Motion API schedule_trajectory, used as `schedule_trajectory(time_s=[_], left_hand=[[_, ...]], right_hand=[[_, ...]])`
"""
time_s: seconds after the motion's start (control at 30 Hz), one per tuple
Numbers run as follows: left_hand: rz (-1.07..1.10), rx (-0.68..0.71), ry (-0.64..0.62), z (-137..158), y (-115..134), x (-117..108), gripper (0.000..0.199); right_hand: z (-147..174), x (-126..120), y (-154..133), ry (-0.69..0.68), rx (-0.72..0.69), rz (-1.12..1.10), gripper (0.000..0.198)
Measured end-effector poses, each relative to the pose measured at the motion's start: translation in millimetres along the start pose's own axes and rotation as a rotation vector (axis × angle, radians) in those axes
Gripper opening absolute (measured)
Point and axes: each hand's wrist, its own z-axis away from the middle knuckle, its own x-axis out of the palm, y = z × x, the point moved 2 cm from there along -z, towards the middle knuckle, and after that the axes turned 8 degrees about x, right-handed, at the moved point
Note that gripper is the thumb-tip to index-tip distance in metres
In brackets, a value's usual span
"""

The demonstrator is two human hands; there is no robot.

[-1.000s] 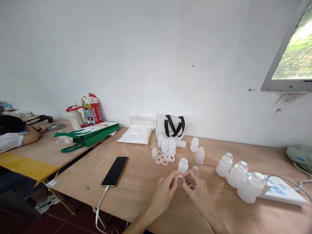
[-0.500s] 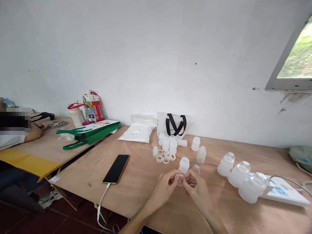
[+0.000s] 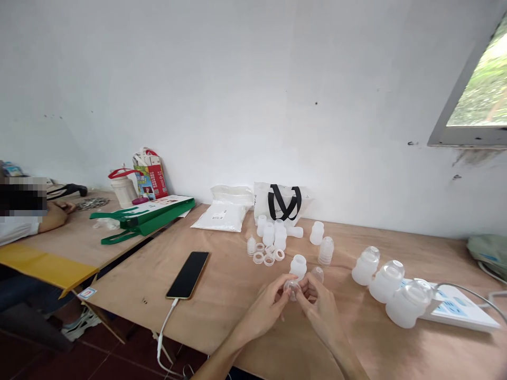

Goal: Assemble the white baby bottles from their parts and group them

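A small clear plastic cap (image 3: 292,286) is held up over the table (image 3: 233,274), inward from its near edge, pinched between the thumb and fingers of the left hand (image 3: 268,305) on one side and of the right hand (image 3: 317,306) on the other; what lies beneath it is hidden by the fingers. Smooth and rounded, it could slip if the two pinches press unevenly, and might then roll toward that near edge. Just beyond the hands, an open frosted bottle (image 3: 298,268) stands upright and a clear dome (image 3: 318,273) sits close behind the right fingers, whether touching I cannot tell; a knuckle pushed forward could topple either. Farther toward the far edge are a ribbed domed piece (image 3: 326,251), loose white rings (image 3: 268,260) and a cluster of frosted bottles (image 3: 279,238), crowded enough that one knock could spread. Toward the right side, three dome-topped bottles (image 3: 387,282) stand by a white box (image 3: 461,311). Near the left edge lies a phone (image 3: 188,274), its white cable (image 3: 160,338) hanging over the near edge, where a snagging forearm could drag it off
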Motion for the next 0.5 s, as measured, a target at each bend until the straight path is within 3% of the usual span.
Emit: schedule_trajectory(time_s=[0.1,0.27,0.5], left_hand=[[0.043,-0.024,0.008,1.0,-0.5,0.3,0.059],[0.023,-0.024,0.022,2.3,-2.7,-1.6,0.049],[0.001,-0.029,0.029,2.9,-5.9,-2.5,0.041]], right_hand=[[-0.1,-0.8,-5.3,-0.025,0.032,-0.046,0.051],[1.0,2.2,-8.4,-0.072,0.057,-0.071,0.053],[2.4,3.6,-3.9,-0.028,-0.011,0.103,0.042]])
